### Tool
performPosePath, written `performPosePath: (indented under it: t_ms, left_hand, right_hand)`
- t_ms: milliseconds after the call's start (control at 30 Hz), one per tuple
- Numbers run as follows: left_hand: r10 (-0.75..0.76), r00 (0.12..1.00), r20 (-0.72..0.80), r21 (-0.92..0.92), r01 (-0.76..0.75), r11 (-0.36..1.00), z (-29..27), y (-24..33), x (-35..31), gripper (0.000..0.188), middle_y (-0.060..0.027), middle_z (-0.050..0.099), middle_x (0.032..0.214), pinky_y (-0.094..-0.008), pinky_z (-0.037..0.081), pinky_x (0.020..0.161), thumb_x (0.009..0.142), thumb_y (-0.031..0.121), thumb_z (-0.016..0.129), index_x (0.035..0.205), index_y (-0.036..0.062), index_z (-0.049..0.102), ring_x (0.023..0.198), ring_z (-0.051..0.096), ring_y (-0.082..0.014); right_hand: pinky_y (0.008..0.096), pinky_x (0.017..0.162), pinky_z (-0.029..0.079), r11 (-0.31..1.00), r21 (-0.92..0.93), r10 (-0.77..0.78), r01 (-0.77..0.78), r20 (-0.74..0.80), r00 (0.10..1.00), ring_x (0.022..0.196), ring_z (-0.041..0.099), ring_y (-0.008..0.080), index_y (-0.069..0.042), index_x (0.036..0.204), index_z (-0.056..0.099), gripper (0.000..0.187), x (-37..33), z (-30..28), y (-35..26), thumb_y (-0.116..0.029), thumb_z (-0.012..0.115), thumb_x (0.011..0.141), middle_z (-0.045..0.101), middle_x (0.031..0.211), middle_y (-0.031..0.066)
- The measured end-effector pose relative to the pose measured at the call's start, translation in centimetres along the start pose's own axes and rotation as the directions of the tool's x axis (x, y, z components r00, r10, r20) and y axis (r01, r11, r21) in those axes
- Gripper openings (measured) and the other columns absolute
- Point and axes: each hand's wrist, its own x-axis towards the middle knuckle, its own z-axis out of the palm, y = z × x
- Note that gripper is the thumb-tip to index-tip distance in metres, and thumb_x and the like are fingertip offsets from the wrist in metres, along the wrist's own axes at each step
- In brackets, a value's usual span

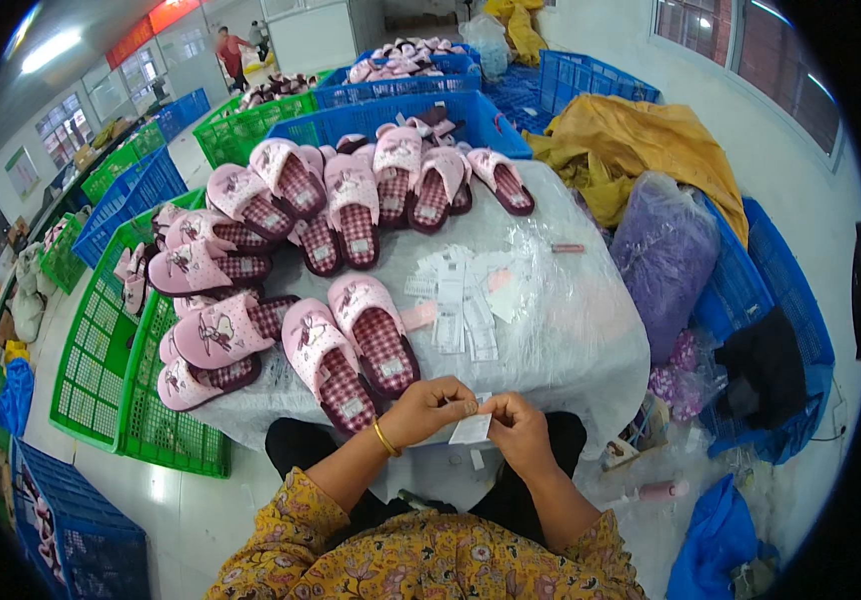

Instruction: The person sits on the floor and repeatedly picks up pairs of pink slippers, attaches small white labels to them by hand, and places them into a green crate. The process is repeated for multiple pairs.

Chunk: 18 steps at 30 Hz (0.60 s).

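My left hand (pixel 431 408) and my right hand (pixel 519 428) meet over the near edge of the plastic-wrapped table (pixel 561 340). Between their pinched fingers is a small white paper label (pixel 471 430). A pair of pink slippers with dark red checked insoles lies just left of my hands; the right slipper (pixel 376 335) is beside the left slipper (pixel 329 365). Several white label strips (pixel 463 305) are spread flat on the table beyond my hands. More pink slippers (pixel 354 205) lie along the table's far and left sides, some stacked on one another.
Green crates (pixel 176 420) stand against the table's left side. A blue crate (pixel 301 128) with slippers is behind it. To the right are a purple plastic-wrapped bundle (pixel 663 260), a yellow cloth (pixel 641 130) and blue crates (pixel 791 320). Far off, a person in red (pixel 232 58) stands.
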Motion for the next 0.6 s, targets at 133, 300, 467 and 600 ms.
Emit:
performPosePath:
  t_ms: [133,300,467,600]
  left_hand:
    - [0.275,0.957,-0.091,0.489,-0.198,0.850,-0.6,0.5,0.1,0.006,-0.0072,0.061,0.090,-0.0280,0.046,0.069,0.083,0.002,0.066,0.089,0.0022,0.064,0.081,0.059,-0.0173]
    - [0.355,0.933,-0.055,0.465,-0.290,0.836,0.3,1.7,0.7,0.010,-0.0073,0.062,0.095,-0.0286,0.045,0.069,0.080,0.001,0.069,0.089,0.0039,0.065,0.085,0.058,-0.0176]
    - [0.321,0.947,0.001,0.473,-0.283,0.834,0.5,2.1,2.3,0.009,-0.0093,0.061,0.092,-0.0338,0.049,0.078,0.083,0.004,0.068,0.090,0.0021,0.063,0.090,0.060,-0.0241]
    - [0.276,0.949,-0.153,0.550,-0.150,0.822,-0.9,2.0,6.7,0.015,-0.0076,0.061,0.089,-0.0296,0.046,0.068,0.080,0.005,0.069,0.096,0.0030,0.067,0.078,0.059,-0.0192]
  right_hand:
    - [0.0303,0.075,0.050,0.908,-0.373,-0.184,0.191,0.054,0.981,0.087,0.061,0.0155,-0.005,0.114,0.060,0.031,0.0,-1.1,-1.4,-0.006,0.068,0.084,0.063,0.100,0.0063]
    - [0.0285,0.076,0.050,0.984,-0.165,-0.066,0.070,0.029,0.997,0.088,0.063,0.0135,-0.005,0.115,0.059,0.029,0.1,-1.1,-2.1,-0.008,0.067,0.087,0.068,0.102,0.0069]
    - [0.0228,0.069,0.049,1.000,-0.004,0.018,-0.018,-0.071,0.997,0.078,0.060,0.0070,-0.001,0.107,0.061,0.021,1.1,-0.7,0.3,-0.011,0.068,0.090,0.068,0.089,0.0054]
    - [0.0224,0.070,0.048,0.996,0.044,0.078,-0.075,-0.077,0.994,0.077,0.058,0.0054,-0.001,0.103,0.063,0.016,1.3,-1.5,0.6,-0.010,0.068,0.091,0.066,0.086,0.0016]
